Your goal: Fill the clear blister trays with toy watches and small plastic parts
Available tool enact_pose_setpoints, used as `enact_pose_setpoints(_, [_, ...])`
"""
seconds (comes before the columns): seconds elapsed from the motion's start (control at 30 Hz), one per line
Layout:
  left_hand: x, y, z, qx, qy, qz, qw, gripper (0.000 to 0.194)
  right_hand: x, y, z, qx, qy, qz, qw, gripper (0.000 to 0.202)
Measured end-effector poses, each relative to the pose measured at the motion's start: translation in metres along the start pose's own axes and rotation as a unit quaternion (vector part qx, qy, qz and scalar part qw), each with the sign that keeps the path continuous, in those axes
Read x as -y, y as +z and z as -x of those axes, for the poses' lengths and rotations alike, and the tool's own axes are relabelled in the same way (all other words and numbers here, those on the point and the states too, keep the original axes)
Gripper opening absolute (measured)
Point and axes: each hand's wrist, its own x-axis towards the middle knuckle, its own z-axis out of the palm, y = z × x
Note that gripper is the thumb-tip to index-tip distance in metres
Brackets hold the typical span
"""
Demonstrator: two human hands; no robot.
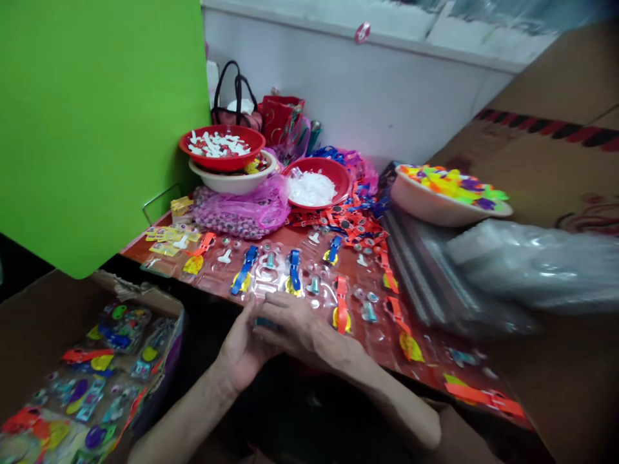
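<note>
My left hand (244,351) and my right hand (293,322) are together at the table's front edge, the right laid over the left. Both are closed around something small; only a bit of teal shows between the fingers, and the rest is hidden. Just beyond them lie clear plastic blister trays (265,283) on the red-brown table. Their hollows hold blue toy watch straps (293,267), orange straps (341,299), yellow pieces (411,347), small teal parts (370,312) and white T-shaped pieces (225,256).
At the left, a cardboard box (176,322) holds packed toy sets. Behind the trays stand a red bowl of white pieces (222,145), a red plate (343,180) and a purple mesh bag (242,209). A bowl of colourful pieces (449,216) rests right, near plastic bags (532,258).
</note>
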Motion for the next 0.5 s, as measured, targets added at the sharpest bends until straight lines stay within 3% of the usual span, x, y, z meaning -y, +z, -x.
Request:
enact_pose_setpoints(0.1, [0.002, -0.003, 0.0, 0.024, 0.021, -0.031, 0.999, 0.031, -0.025, -0.023, 0.004, -0.09, 0.05, -0.095, 0.99, 0.013])
enact_pose_setpoints(0.23, [0.002, -0.006, 0.001, 0.012, 0.035, -0.049, 0.998, 0.029, -0.091, -0.078, 0.006, -0.217, 0.155, -0.137, 0.954, 0.029])
enact_pose_setpoints(0.37, [0.005, -0.003, -0.001, -0.011, 0.024, -0.034, 0.999, 0.024, -0.172, -0.117, -0.003, -0.262, 0.21, 0.035, 0.941, 0.025])
enact_pose_setpoints(0.5, [0.009, -0.001, -0.005, -0.041, 0.026, -0.03, 0.998, 0.019, -0.224, -0.121, -0.02, -0.236, 0.186, 0.227, 0.926, 0.012])
